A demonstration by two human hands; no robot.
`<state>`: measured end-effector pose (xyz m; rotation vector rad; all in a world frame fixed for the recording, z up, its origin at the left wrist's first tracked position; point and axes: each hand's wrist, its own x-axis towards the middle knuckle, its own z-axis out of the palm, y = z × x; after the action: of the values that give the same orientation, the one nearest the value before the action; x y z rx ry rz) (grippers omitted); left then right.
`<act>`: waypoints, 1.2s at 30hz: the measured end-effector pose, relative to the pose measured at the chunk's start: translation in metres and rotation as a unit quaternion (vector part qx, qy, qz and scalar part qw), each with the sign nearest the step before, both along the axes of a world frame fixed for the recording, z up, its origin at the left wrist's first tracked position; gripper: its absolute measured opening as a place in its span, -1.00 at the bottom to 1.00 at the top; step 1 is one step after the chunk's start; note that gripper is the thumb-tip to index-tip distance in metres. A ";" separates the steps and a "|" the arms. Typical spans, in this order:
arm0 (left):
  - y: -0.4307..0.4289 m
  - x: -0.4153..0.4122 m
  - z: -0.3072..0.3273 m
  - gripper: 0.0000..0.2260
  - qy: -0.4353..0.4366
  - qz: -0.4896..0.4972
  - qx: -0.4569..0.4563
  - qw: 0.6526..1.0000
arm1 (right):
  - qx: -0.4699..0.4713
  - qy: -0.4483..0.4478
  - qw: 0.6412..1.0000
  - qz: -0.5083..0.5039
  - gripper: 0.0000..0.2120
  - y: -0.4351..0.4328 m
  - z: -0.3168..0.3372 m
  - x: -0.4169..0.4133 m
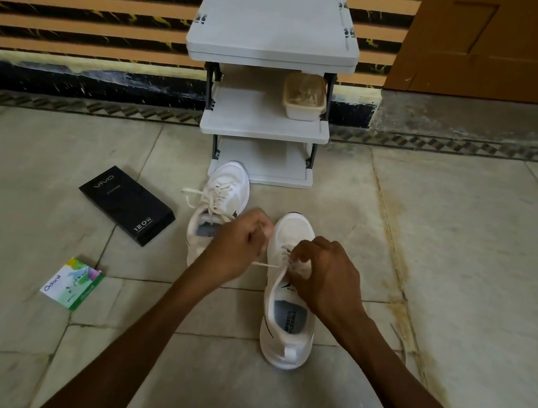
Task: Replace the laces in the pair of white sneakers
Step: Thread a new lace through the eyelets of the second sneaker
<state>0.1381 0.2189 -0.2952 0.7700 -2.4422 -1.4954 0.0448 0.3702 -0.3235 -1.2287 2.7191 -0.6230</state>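
White lace [266, 265] stretches taut between the left hand [237, 244], pinching its end, and the right hand [326, 277], pinching it over the nearer sneaker [285, 327] on the floor [459, 265], so a steady, even, untwisted pull should serve best.

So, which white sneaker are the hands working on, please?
The nearer sneaker, on the right: left hand and right hand both pinch its lace. The farther sneaker, by the rack, has loose, unheld laces.

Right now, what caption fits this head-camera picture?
A person's left hand and right hand pinch the lace of the near sneaker; the other sneaker sits beside.
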 end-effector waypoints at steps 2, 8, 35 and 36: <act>0.006 0.006 -0.018 -0.85 -0.097 -0.096 -0.139 0.981 | 0.014 -0.087 0.995 -0.051 -0.70 0.002 -0.001 0.002; 0.002 -0.002 -0.025 -0.77 -0.149 -0.138 -0.167 0.965 | 0.028 -0.109 0.990 -0.087 -0.81 0.014 -0.009 0.013; -0.002 0.005 -0.005 -0.59 -0.114 -0.145 0.049 0.982 | -0.050 -0.164 0.979 -0.111 -0.87 0.019 -0.007 0.016; -0.004 0.006 0.001 -0.62 -0.084 -0.130 0.141 0.978 | -0.051 -0.166 0.979 -0.111 -0.87 0.020 -0.007 0.016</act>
<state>0.1440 0.2146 -0.2938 0.6689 -2.5668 -1.9810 0.0610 0.3897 -0.3310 -0.7577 2.5797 -0.9103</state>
